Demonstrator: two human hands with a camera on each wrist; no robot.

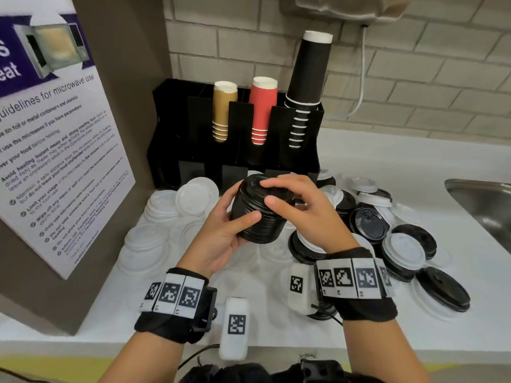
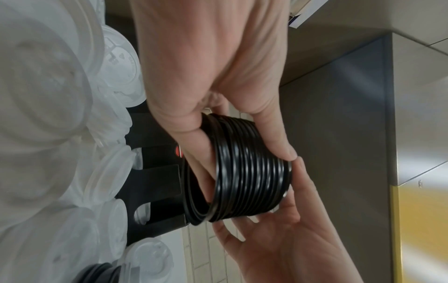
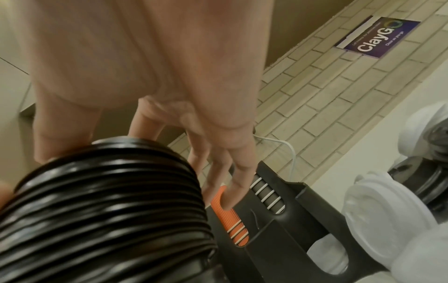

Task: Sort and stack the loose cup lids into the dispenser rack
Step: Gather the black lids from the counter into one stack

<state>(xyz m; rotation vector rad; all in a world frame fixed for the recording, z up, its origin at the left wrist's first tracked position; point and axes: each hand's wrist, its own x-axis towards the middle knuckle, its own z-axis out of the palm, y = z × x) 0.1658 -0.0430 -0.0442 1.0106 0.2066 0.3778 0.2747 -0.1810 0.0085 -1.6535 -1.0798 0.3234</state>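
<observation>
Both hands, left hand (image 1: 221,233) and right hand (image 1: 301,208), grasping black lid stack (image 1: 258,214); loose lids (image 1: 401,252) around; rack (image 1: 243,150) behind

Loose white lids (image 1: 177,214) crowd the tabletop (image 1: 387,161) on the left, and mixed black and white lids (image 1: 387,230) crowd the right. The black rack (image 1: 276,153) with its cup stacks (image 1: 262,111) blocks the rear; a signboard (image 1: 55,161) walls the left. Bare tabletop lies between rack and sink (image 1: 484,205).

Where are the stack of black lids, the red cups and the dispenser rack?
stack of black lids (image 1: 258,217): head view, on the ribbed side of the stack held in both hands.
red cups (image 1: 262,106): head view, on the top cup's ribbed wall.
dispenser rack (image 1: 240,120): head view, on the black front panel between cup slots.
</observation>
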